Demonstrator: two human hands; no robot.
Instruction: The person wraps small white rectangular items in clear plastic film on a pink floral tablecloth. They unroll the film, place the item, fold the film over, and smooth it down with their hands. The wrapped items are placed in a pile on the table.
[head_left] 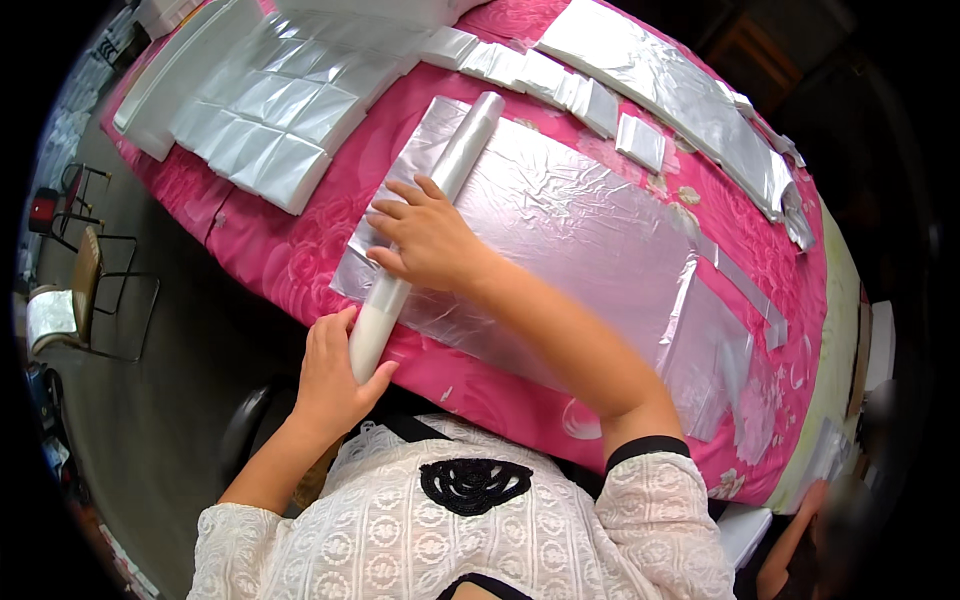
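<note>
A long white roll (372, 333) lies slantwise on a shiny silver plastic sheet (570, 215), with clear or silvery film wrapped around its far part. My left hand (333, 368) grips the bare near end of this roll, thumb on one side and fingers on the other. Across the roll's middle rests my right hand (425, 235), palm down with fingers spread. The sheet is creased toward its far side. Part of the roll is hidden under my right hand.
Stacked silvery packets (290, 110) cover the table's far left. Small folded packets (540, 75) line the back beside a long silver stack (660, 85). A pink flowered cloth (290, 250) covers the table. Chairs (90, 270) stand at left; another person's hand (815, 497) shows at lower right.
</note>
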